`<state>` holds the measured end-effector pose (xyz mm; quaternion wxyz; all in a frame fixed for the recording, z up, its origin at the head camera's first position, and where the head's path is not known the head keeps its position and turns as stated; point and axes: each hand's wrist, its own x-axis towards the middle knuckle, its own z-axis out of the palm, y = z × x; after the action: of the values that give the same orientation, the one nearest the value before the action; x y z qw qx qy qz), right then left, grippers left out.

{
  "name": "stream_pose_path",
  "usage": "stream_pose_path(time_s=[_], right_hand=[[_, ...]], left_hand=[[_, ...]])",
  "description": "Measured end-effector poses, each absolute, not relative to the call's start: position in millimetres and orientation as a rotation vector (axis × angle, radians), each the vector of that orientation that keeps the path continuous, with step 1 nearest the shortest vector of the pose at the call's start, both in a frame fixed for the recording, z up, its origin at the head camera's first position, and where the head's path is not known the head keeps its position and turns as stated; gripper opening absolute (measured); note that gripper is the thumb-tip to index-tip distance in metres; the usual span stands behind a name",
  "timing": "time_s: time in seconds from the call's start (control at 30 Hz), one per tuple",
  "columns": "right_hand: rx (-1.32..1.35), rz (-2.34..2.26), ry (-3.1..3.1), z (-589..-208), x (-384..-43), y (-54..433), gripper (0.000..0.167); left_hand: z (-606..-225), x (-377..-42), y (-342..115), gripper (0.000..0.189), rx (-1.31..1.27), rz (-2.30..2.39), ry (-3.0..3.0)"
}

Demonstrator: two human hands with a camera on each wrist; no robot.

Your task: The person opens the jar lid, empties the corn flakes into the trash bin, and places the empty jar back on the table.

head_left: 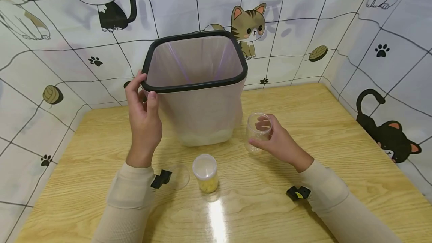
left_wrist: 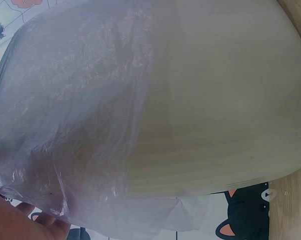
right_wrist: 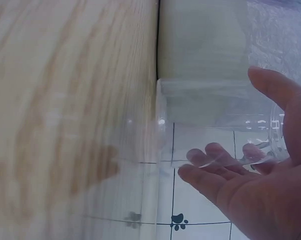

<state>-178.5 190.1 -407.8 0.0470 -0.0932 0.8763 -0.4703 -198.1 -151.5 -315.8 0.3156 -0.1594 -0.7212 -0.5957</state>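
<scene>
A pale trash bin (head_left: pixel 199 111) with a black rim and a thin plastic liner stands upright near the back of the table. My left hand (head_left: pixel 145 126) holds its rim at the left corner, thumb in front. In the left wrist view, the crinkled liner (left_wrist: pixel 90 100) hangs down over the bin's wall, with fingertips (left_wrist: pixel 53 226) at its edge. To the bin's right, a clear, empty glass jar (head_left: pixel 251 132) stands upright and uncovered on the table. My right hand (head_left: pixel 281 141) grips it from the right, its fingers around the far side and its thumb in front.
A small clear jar (head_left: pixel 206 175) with yellow contents and a whitish top stands in front of the bin. Left of it lies a clear round disc (head_left: pixel 180 175), near the left sleeve. Cat-print sheeting (head_left: pixel 293 36) encloses the wooden table (head_left: pixel 270 205) at the back and sides.
</scene>
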Motion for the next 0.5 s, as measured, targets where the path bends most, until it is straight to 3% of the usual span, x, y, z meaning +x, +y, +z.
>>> stream_pose_path(time_s=[0.5], right_hand=[[-0.31,-1.457,2.612,-408.2,-178.5,192.3,0.079]], left_hand=[[-315.7,-198.2,-150.2,0.047,-0.415,-1.582,-1.891]])
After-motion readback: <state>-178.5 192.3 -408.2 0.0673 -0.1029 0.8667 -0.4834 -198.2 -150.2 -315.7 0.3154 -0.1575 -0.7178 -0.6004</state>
